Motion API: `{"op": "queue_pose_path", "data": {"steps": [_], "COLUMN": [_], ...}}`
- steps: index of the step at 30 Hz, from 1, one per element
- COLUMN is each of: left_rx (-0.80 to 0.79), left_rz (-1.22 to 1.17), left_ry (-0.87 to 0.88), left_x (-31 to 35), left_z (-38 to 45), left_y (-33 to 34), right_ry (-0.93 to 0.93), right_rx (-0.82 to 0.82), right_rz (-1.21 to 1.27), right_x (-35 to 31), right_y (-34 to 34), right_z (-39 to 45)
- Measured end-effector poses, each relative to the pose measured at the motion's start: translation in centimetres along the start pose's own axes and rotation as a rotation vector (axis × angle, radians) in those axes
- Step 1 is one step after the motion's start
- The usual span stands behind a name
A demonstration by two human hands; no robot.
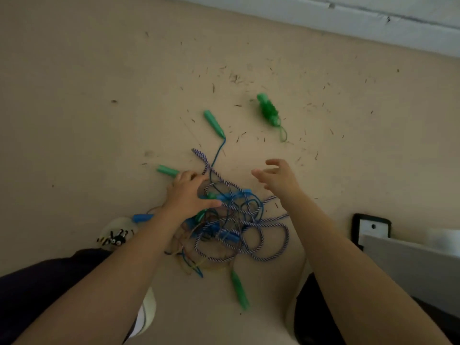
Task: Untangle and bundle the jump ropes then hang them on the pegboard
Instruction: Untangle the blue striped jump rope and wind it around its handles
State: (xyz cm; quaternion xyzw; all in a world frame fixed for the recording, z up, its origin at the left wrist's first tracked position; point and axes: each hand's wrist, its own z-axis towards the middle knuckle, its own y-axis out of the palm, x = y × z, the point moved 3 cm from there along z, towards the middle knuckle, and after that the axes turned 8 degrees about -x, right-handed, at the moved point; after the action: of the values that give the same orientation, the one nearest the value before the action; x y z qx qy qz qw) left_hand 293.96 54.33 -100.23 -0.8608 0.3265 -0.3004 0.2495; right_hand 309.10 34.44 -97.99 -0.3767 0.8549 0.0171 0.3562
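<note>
A tangle of jump ropes [234,220] lies on the beige floor: a purple-and-white striped rope [263,235], thin blue cords and several green handles [214,123]. A bundled green rope [269,111] lies apart, farther away to the right. My left hand [189,192] rests on the left side of the tangle with fingers spread, thumb over the cords. My right hand [276,176] hovers above the tangle's right side, fingers relaxed and holding nothing.
A blue handle [142,217] and a slipper with a black toy figure [115,238] lie at the left by my leg. A white board [413,260] and a black-framed object [372,226] sit at the right. A white wall base [373,18] runs across the top.
</note>
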Motion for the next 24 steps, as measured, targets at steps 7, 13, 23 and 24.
{"op": "queue_pose_path", "data": {"steps": [7,13,23,24], "left_rx": [-0.080,-0.184,-0.126,-0.129], "left_rz": [-0.064,-0.585,-0.640,-0.678], "left_ry": [0.006,-0.071,0.056,0.110], "left_x": [-1.6,-2.0,4.5,5.8], "left_z": [-0.8,-3.5,-13.6,-15.1], "left_y": [2.1,3.0,-2.8,-3.9], "right_ry": [-0.037,-0.004,-0.092,-0.143], "right_rx": [-0.253,-0.381,-0.402,-0.394], "right_rz": [-0.485,-0.265,-0.247,-0.241], "right_x": [5.3,5.5,-1.0,-2.2], "right_y": [5.4,4.0,2.0,2.0], "right_z": [-1.1,-3.6,-16.2,-17.9]}}
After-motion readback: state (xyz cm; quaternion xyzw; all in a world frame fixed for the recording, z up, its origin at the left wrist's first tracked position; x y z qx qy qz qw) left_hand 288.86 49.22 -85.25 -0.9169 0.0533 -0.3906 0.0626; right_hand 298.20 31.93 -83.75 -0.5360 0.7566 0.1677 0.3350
